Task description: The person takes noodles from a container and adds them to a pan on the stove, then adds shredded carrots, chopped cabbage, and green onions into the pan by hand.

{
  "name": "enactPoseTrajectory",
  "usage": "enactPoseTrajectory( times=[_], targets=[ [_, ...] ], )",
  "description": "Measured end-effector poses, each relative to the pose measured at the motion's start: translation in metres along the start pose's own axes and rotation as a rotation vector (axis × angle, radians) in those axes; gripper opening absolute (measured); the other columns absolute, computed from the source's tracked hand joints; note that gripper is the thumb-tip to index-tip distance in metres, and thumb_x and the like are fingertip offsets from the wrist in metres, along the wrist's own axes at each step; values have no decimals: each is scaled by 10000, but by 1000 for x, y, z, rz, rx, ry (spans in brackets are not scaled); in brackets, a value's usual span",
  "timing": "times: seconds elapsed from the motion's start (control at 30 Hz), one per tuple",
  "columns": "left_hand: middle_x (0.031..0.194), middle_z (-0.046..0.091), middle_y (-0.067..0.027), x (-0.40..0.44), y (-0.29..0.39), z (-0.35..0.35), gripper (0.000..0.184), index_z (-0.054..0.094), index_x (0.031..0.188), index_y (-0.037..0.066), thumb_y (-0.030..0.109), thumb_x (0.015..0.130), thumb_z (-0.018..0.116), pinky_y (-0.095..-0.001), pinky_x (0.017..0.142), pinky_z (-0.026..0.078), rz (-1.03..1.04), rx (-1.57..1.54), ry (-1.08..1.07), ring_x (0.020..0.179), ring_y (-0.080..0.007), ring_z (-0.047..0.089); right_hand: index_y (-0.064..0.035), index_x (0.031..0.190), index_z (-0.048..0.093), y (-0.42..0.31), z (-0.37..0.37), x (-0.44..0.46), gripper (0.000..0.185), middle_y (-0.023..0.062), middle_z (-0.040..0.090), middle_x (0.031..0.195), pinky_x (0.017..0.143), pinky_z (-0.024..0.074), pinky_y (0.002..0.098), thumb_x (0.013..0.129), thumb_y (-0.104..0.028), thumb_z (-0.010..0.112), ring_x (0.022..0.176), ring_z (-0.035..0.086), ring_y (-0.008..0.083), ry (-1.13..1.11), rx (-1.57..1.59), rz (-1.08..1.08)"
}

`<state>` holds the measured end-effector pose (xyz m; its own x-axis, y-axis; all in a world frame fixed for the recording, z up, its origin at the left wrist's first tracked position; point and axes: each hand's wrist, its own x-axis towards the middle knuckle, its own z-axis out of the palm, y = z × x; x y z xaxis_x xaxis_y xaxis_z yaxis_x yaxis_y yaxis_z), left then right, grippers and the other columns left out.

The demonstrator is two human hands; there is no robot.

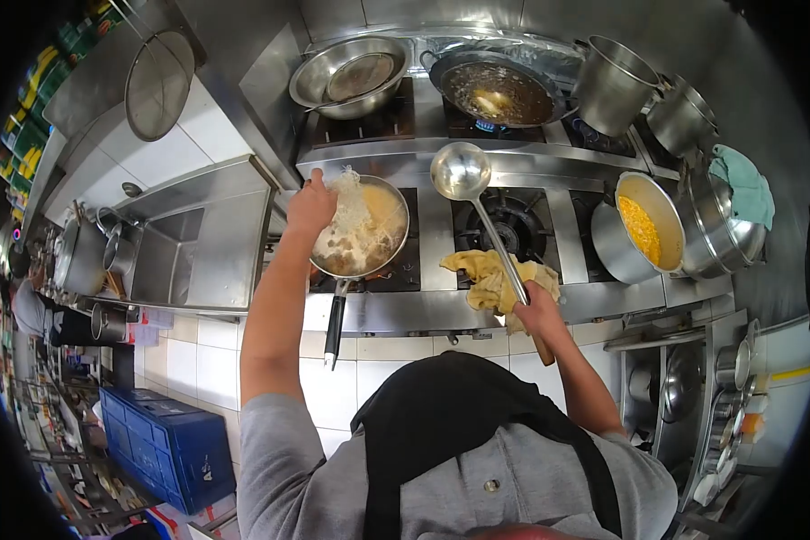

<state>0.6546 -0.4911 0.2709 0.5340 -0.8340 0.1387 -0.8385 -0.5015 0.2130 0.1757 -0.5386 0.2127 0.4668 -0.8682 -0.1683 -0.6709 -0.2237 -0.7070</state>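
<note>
My left hand (312, 205) is closed at the left rim of a frying pan (400, 241) on the front left burner. Pale thin strands (355, 202), like noodles or shreds, lie heaped beside my fingers. What the fingers grip, if anything, is hidden. Around the strands the pan holds a light brown, creamy liquid, and its black handle (335, 328) points toward me. My right hand (537, 310) is wrapped round the handle of a large steel ladle (461, 171). The ladle's bowl is up over the stove's middle. Below its shaft lies a crumpled yellow cloth (486, 277) at the stove's front.
A wok (549, 101) of bubbling oil with a frying piece sits over a lit back burner. Steel bowls (308, 81) and tall pots (614, 85) stand nearby. At right is a pot (610, 243) of yellow food. A sink (166, 247) is left; a blue crate (166, 445) lies below.
</note>
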Motion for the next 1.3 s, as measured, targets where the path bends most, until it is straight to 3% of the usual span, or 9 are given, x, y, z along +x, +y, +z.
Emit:
enactPoseTrajectory(
  times=[0.2, 0.27, 0.4, 0.57, 0.63, 0.7, 0.87, 1.0, 1.3],
  targets=[
    [1094, 607, -305, 9, -14, 27, 408, 409, 1173, 1, 285, 908, 533, -526, 845, 502, 20, -96, 157, 999, -446, 619, 12, 916, 533, -11, 1, -11, 194, 233, 595, 759, 662, 461, 454, 781, -119, 578, 727, 604, 398, -1, -23, -7],
    [1135, 603, -288, 16, -25, 42, 429, 456, 1196, -5, 299, 903, 530, -506, 894, 492, -133, -75, -33, 1044, -440, 603, 6, 924, 530, -15, 2, -13, 194, 234, 598, 756, 658, 461, 458, 784, -119, 578, 727, 606, 403, 5, -20, -15],
    [1163, 603, -275, 23, -43, 54, 466, 480, 1234, -8, 302, 890, 533, -481, 946, 474, -251, -132, -131, 1083, -423, 591, -12, 943, 509, -11, 10, -5, 201, 240, 597, 739, 650, 460, 495, 786, -108, 590, 724, 604, 437, 16, -110, -69],
    [1175, 635, -226, 12, -34, 29, 464, 578, 1215, 71, 339, 837, 591, -472, 951, 458, -335, -174, 29, 1105, -394, 599, -28, 966, 496, -25, 11, 16, 214, 242, 598, 723, 646, 453, 533, 787, -90, 594, 711, 601, 454, 12, -157, -204],
    [1176, 619, -252, 9, -30, 20, 401, 587, 1156, 32, 288, 847, 590, -461, 938, 471, -361, -258, 100, 1099, -387, 600, -43, 966, 495, -36, 10, 27, 203, 236, 596, 710, 651, 456, 538, 794, -87, 595, 718, 607, 450, 44, -172, -354],
    [1176, 602, -279, 9, -35, 16, 343, 596, 1097, -7, 237, 857, 589, -450, 925, 484, -383, -341, 175, 1094, -380, 602, -51, 964, 491, -59, 7, 35, 201, 235, 600, 739, 658, 460, 539, 797, -86, 596, 733, 610, 450, 63, -210, -332],
    [1054, 665, -229, 12, -73, 61, 321, 646, 1036, 11, 272, 894, 523, -466, 865, 516, -247, -149, -70, 976, -384, 645, -70, 996, 475, -84, 8, 51, 226, 228, 616, 853, 679, 475, 540, 808, -94, 597, 786, 620, 448, 58, -252, -404],
    [955, 700, -170, -10, -84, 44, 258, 717, 941, 104, 265, 866, 531, -455, 840, 527, -158, -175, 0, 915, -379, 661, -72, 1052, 453, -101, 23, 74, 233, 210, 624, 902, 689, 499, 527, 837, -69, 544, 800, 627, 442, 32, -424, -453],
    [872, 695, -202, -106, -191, -11, 253, 706, 941, 29, 233, 804, 645, -397, 757, 528, -351, -404, 237, 846, -348, 677, -70, 1083, 452, -73, 42, 103, 224, 141, 645, 881, 632, 549, 430, 867, -52, 507, 766, 683, 328, -19, -856, -631]
  ],
)
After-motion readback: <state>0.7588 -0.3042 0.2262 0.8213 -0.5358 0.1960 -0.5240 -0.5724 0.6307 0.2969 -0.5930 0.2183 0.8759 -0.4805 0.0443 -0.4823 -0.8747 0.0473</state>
